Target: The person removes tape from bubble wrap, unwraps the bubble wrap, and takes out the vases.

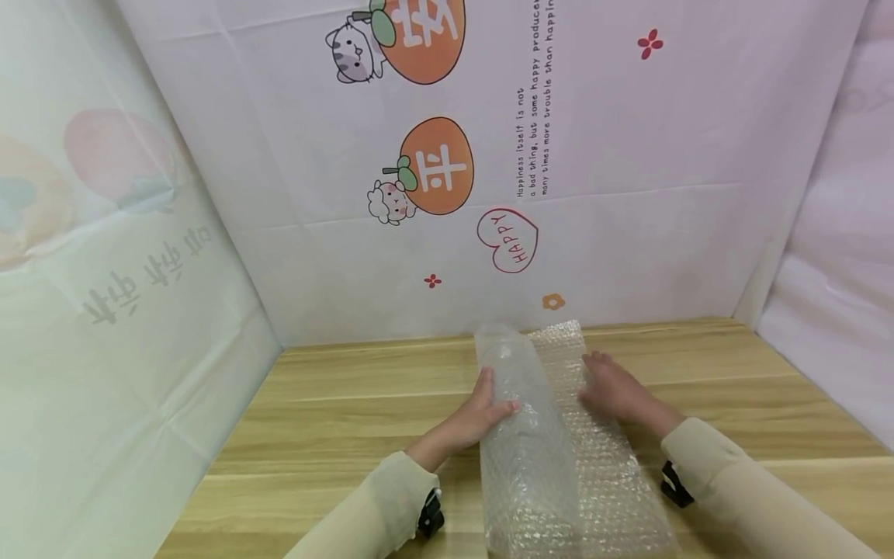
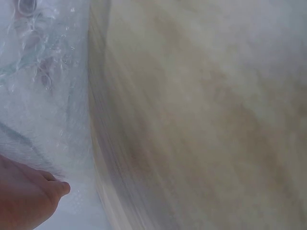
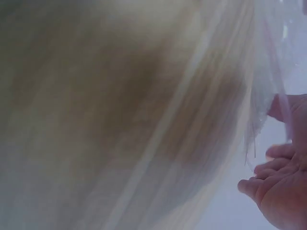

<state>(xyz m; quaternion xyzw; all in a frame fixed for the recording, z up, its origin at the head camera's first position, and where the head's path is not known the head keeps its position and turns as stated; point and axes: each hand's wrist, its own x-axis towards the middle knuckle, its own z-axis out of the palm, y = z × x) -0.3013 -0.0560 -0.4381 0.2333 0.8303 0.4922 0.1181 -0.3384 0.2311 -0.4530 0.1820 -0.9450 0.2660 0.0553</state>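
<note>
A partly unrolled roll of clear bubble wrap [image 1: 524, 458] lies lengthwise on the wooden table, its loose sheet [image 1: 615, 481] spread flat to the right. In the head view my left hand [image 1: 475, 415] rests against the roll's left side, thumb extended across the top. The left wrist view shows part of that left hand [image 2: 29, 194] beside the crinkled plastic. My right hand [image 1: 615, 388], blurred, is at the sheet's right edge near the far end. Seen from the right wrist, the right hand [image 3: 283, 177] has loosely bent, spread fingers beside the plastic, with no clear grip.
Wood-grain table [image 1: 349, 419] extends on both sides of the wrap. A white printed cloth [image 1: 314, 279] hangs behind the table's far edge, and more pale cloth [image 1: 105, 388] encloses the left side. Black wrist straps [image 1: 430, 514] sit at both cuffs.
</note>
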